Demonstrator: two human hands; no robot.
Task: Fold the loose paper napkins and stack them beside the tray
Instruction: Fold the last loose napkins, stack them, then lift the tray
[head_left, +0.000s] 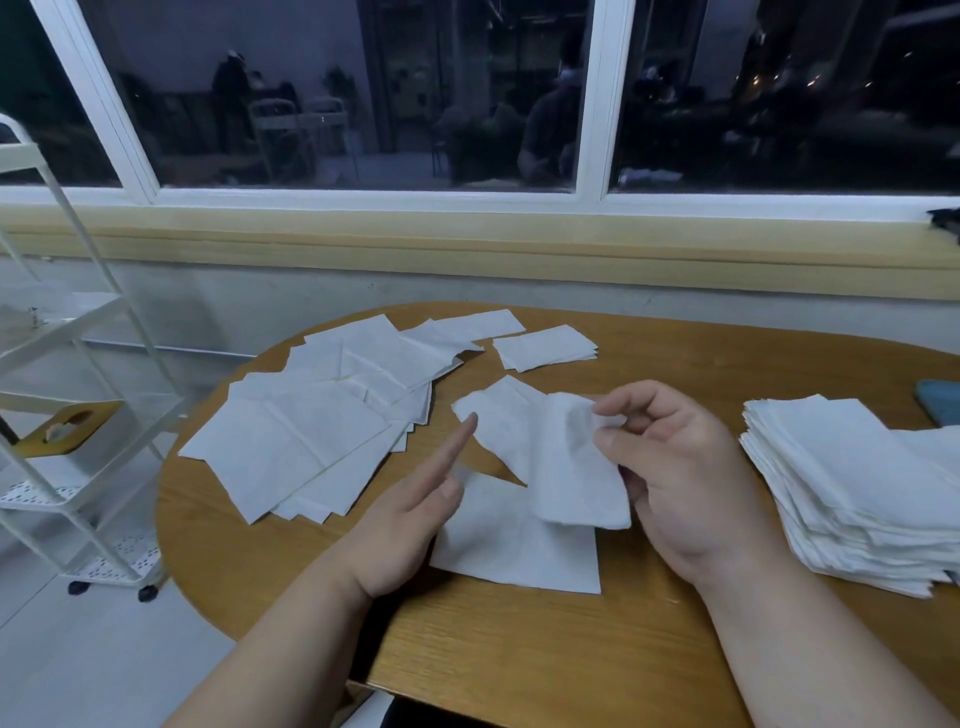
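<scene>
My right hand, in the middle right of the frame, pinches one napkin by its upper right edge between thumb and fingertips; the sheet hangs crumpled and partly doubled over, lifted off the surface. My left hand, lower centre, holds nothing: its forefinger is stretched straight toward the napkin's far left corner, and I cannot tell whether the tip touches the paper. Under the held napkin lies one flat sheet, spread square on the wood between my two wrists. To the left of centre is one heap of unfolded napkins, fanned out and overlapping, too many and too layered to count. Just beyond it, upper centre, sits one small stack of folded napkins, only a few sheets thick. At the right edge of the frame stands one tall stack, many sheets deep, its edges a little ragged. Behind that, one blue object is cut off by the frame. At the far left stands one white cart with tiered shelves, on the floor beside the surface.
</scene>
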